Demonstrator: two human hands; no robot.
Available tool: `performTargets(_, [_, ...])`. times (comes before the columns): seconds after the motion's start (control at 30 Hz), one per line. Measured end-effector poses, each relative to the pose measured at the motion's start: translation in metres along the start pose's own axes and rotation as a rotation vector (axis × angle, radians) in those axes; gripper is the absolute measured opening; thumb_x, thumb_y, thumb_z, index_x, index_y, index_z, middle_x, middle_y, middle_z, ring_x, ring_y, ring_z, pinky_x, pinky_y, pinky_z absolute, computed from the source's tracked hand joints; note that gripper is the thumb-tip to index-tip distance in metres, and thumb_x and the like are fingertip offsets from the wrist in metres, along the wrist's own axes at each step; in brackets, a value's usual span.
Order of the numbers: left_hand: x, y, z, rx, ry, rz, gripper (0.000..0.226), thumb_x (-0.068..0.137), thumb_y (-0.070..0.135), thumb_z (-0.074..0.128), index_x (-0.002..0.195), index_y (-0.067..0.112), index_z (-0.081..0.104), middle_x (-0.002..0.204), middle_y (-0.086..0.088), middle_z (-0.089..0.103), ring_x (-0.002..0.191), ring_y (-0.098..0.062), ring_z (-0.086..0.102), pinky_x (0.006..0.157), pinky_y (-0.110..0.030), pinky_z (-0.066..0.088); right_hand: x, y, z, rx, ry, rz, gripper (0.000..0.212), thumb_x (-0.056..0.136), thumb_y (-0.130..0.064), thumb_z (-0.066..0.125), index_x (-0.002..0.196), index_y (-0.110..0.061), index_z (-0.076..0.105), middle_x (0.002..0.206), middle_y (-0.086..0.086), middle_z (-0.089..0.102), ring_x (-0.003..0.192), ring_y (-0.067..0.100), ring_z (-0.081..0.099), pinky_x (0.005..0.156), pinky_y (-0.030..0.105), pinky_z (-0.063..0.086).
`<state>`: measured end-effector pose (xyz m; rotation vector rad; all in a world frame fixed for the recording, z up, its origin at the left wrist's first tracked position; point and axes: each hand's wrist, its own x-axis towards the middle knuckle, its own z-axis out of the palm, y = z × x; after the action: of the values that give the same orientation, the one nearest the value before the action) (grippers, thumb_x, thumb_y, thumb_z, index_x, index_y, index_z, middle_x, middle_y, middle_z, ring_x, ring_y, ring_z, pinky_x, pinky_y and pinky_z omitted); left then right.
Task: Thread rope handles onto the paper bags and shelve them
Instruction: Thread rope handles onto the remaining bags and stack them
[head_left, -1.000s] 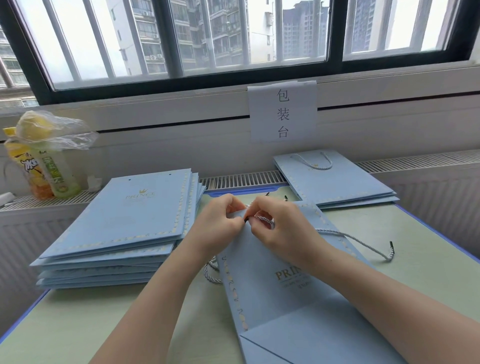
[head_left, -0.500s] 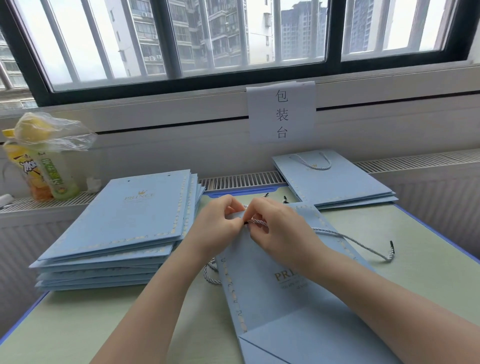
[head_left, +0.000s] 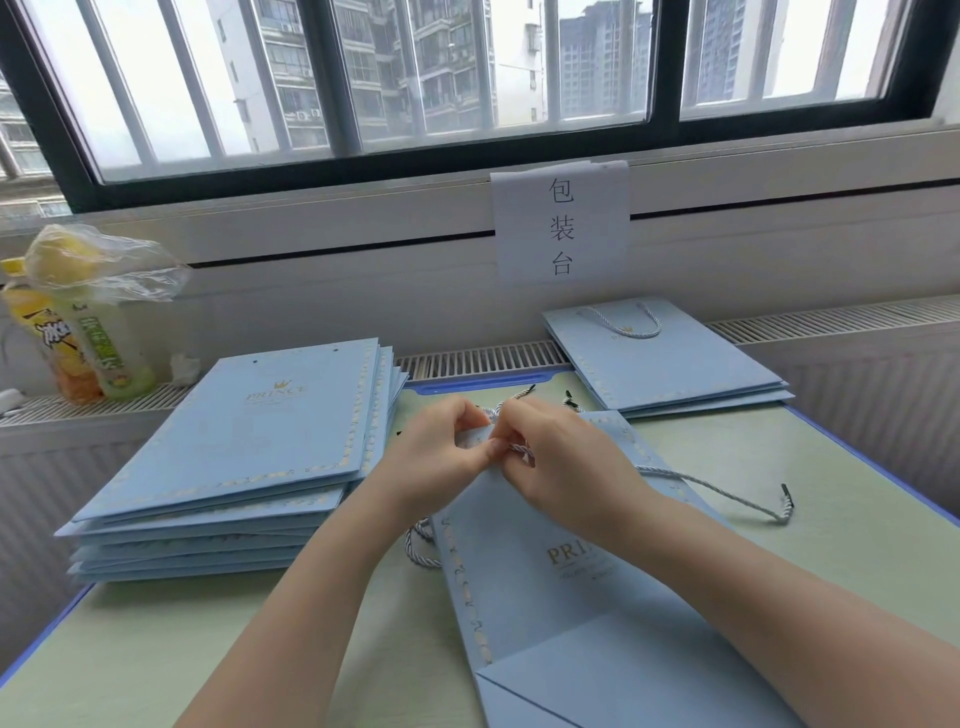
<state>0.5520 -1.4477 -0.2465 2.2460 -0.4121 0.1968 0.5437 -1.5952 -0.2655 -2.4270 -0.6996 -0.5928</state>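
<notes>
A flat light-blue paper bag (head_left: 545, 561) lies on the green table in front of me. My left hand (head_left: 441, 452) pinches the bag's top edge. My right hand (head_left: 561, 462) pinches a grey-white twisted rope (head_left: 727, 493) right at that edge; its free end with a black tip trails off to the right. Another loop of rope (head_left: 421, 551) shows under the bag's left side. A tall stack of blue bags without handles (head_left: 244, 457) sits to the left. A small stack of bags with a rope handle (head_left: 665, 364) lies at the back right.
Two drink bottles under a plastic bag (head_left: 78, 322) stand on the radiator ledge at the far left. A paper sign (head_left: 561, 228) hangs below the window. Loose rope ends with black tips (head_left: 524, 392) lie just behind my hands. The table's blue edge (head_left: 883, 499) runs along the right.
Both hands stay at the bag's top edge, with the fingers working the rope slightly. The rope's trailing end on the right has barely shifted.
</notes>
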Motion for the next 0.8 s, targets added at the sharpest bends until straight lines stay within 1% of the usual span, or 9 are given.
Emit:
performTargets(0.07, [-0.0001, -0.0004, 0.0000, -0.007, -0.003, -0.005, 0.019, 0.087, 0.019, 0.067, 0.099, 0.006, 0.060, 0.100, -0.008, 0.065, 0.097, -0.020, 0.060, 0.086, -0.031, 0.046, -0.0007, 0.0000, -0.0008, 0.001, -0.014, 0.002, 0.010, 0.088, -0.017, 0.052, 0.084, -0.023, 0.044, 0.085, -0.007, 0.049, 0.078, 0.020, 0.047, 0.067, 0.040, 0.045])
performTargets(0.13, [0.0000, -0.0005, -0.0001, -0.015, 0.001, -0.003, 0.014, 0.088, 0.016, 0.066, 0.097, 0.009, 0.058, 0.097, -0.004, 0.063, 0.094, -0.016, 0.058, 0.080, -0.021, 0.044, -0.0012, 0.0002, -0.0010, 0.016, -0.009, 0.008, 0.002, 0.088, -0.018, 0.051, 0.090, -0.019, 0.051, 0.083, -0.009, 0.047, 0.077, 0.018, 0.047, 0.067, 0.040, 0.045])
performTargets(0.2, [-0.0003, 0.0002, -0.0002, -0.014, 0.008, 0.002, 0.010, 0.088, 0.012, 0.064, 0.095, 0.012, 0.057, 0.092, 0.001, 0.061, 0.090, -0.012, 0.056, 0.075, -0.014, 0.041, -0.0010, 0.0001, -0.0005, 0.036, -0.002, 0.021, 0.008, 0.089, -0.018, 0.050, 0.097, -0.018, 0.054, 0.082, -0.012, 0.045, 0.076, 0.014, 0.045, 0.069, 0.039, 0.045])
performTargets(0.3, [-0.0003, -0.0002, -0.0010, -0.010, 0.000, 0.012, 0.009, 0.088, 0.007, 0.062, 0.096, 0.010, 0.058, 0.093, 0.000, 0.062, 0.092, -0.013, 0.058, 0.078, -0.018, 0.043, -0.0006, 0.0007, 0.0006, 0.032, 0.003, 0.035, 0.015, 0.091, -0.019, 0.048, 0.104, -0.019, 0.055, 0.083, -0.013, 0.045, 0.076, 0.010, 0.043, 0.071, 0.037, 0.045])
performTargets(0.4, [-0.0009, -0.0007, -0.0020, -0.009, -0.006, 0.016, 0.013, 0.087, 0.003, 0.061, 0.099, 0.007, 0.061, 0.101, -0.005, 0.066, 0.099, -0.014, 0.061, 0.086, -0.021, 0.045, -0.0009, 0.0009, 0.0012, 0.034, 0.012, 0.033, 0.013, 0.092, -0.019, 0.048, 0.103, -0.019, 0.055, 0.082, -0.013, 0.046, 0.075, 0.011, 0.044, 0.072, 0.039, 0.046])
performTargets(0.53, [-0.0033, 0.0022, -0.0035, -0.049, 0.002, 0.009, 0.015, 0.085, -0.002, 0.059, 0.094, 0.009, 0.064, 0.095, -0.009, 0.069, 0.087, -0.013, 0.063, 0.069, -0.009, 0.044, -0.0015, 0.0007, 0.0021, 0.052, 0.011, 0.038, 0.012, 0.093, -0.020, 0.047, 0.101, -0.021, 0.055, 0.086, -0.012, 0.048, 0.080, 0.013, 0.049, 0.074, 0.042, 0.047])
performTargets(0.57, [-0.0039, 0.0029, -0.0041, -0.057, -0.005, 0.002, 0.015, 0.085, -0.002, 0.059, 0.093, 0.009, 0.064, 0.094, -0.010, 0.069, 0.085, -0.016, 0.064, 0.068, -0.012, 0.045, -0.0015, 0.0007, 0.0023, 0.055, 0.011, 0.037, 0.011, 0.093, -0.019, 0.047, 0.101, -0.021, 0.056, 0.087, -0.012, 0.048, 0.080, 0.014, 0.049, 0.074, 0.043, 0.047])
performTargets(0.67, [-0.0051, 0.0038, -0.0057, -0.083, -0.037, -0.019, 0.016, 0.086, -0.001, 0.059, 0.094, 0.012, 0.063, 0.095, -0.014, 0.070, 0.089, -0.023, 0.065, 0.079, -0.030, 0.051, -0.0016, 0.0007, 0.0026, 0.055, 0.019, 0.026, 0.011, 0.093, -0.019, 0.048, 0.099, -0.020, 0.056, 0.085, -0.012, 0.048, 0.078, 0.014, 0.049, 0.073, 0.044, 0.047])
performTargets(0.8, [-0.0069, 0.0052, -0.0091, -0.116, -0.046, -0.047, 0.021, 0.083, -0.005, 0.062, 0.090, 0.015, 0.064, 0.091, -0.018, 0.071, 0.081, -0.023, 0.065, 0.080, -0.037, 0.052, -0.0026, 0.0004, 0.0032, 0.056, 0.018, 0.017, 0.011, 0.094, -0.019, 0.048, 0.099, -0.020, 0.057, 0.085, -0.013, 0.047, 0.076, 0.012, 0.046, 0.072, 0.044, 0.047])
